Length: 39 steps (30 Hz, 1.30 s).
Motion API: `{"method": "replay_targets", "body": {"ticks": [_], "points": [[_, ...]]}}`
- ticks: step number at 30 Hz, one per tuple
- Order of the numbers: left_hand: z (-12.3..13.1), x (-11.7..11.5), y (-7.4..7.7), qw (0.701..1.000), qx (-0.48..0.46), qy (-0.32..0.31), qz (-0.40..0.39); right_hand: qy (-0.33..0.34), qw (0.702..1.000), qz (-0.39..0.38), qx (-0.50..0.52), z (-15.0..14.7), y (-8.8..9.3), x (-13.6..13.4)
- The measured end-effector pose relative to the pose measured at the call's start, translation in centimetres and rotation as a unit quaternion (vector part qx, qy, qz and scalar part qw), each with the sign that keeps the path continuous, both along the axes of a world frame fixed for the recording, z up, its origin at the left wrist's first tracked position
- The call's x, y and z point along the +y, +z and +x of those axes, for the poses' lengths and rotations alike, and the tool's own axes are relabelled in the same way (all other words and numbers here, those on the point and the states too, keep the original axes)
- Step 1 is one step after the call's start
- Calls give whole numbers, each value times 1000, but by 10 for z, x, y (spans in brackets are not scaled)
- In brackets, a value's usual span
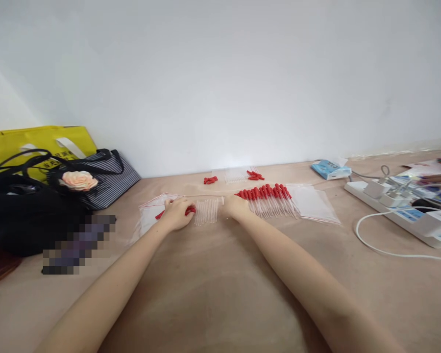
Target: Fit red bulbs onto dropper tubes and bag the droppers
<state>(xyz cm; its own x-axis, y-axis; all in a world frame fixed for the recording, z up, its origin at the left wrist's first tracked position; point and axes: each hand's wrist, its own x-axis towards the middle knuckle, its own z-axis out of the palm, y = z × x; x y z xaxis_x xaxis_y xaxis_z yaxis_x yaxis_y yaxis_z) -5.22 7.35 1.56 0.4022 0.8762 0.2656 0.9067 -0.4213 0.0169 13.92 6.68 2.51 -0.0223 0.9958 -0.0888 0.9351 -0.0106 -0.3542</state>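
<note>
My left hand (178, 214) curls over red rubber dropper bulbs (190, 210), one showing between thumb and fingers and another poking out on the far left side. Just to its right lies a row of bare clear dropper tubes (207, 212), side by side. My right hand (235, 207) is closed at the right end of that row; its fingertips point away from me and what they hold is hidden. Beyond its right side, several droppers fitted with red bulbs (266, 192) lie in a slanted row, bulbs toward the wall.
Near the wall lie two small heaps of red bulbs (210, 180) and more clear tubes (235, 175). Clear plastic bags (316, 203) flank the rows. At right are a tissue pack (330, 169) and a power strip (397, 211) with cables; at left, bags (113, 184).
</note>
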Motion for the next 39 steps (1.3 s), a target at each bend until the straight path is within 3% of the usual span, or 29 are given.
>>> {"method": "replay_targets", "body": {"ticks": [7,10,13,16,21,29,35,39], "points": [[4,-15,1,997,-16,-16,68,46,995,84,8,46,-3,-44],[13,-40,2,986,-125,-48,102,155,972,167,56,76,-18,-61],[26,-69,-1,965,-231,-119,28,245,941,201,119,99,-36,-70],[35,-88,-5,950,-227,-195,-92,263,928,221,146,110,-47,-71],[39,-93,-9,945,-239,-167,-147,308,911,245,124,108,-52,-72],[61,-88,-19,973,-196,-71,-100,277,922,246,116,92,-50,-74],[67,-86,-20,968,-225,-76,-74,232,925,263,144,94,-49,-78],[65,-88,-20,959,-248,-90,-102,224,921,288,135,94,-49,-83]]}}
